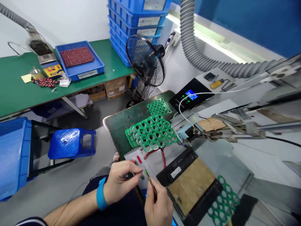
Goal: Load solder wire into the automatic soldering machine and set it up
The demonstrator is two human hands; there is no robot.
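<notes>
In the head view, the left hand (119,183), its grip pinching a small part (141,169), meets the right hand (158,205), its grip pressed around a thin tool (150,182), on the near side of the green rings (151,131) heaped on the surface (117,122).

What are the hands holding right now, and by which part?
The right hand holds a thin stick-like tool by its lower end. The left hand pinches a tiny piece between thumb and forefinger, too small to identify.
</notes>
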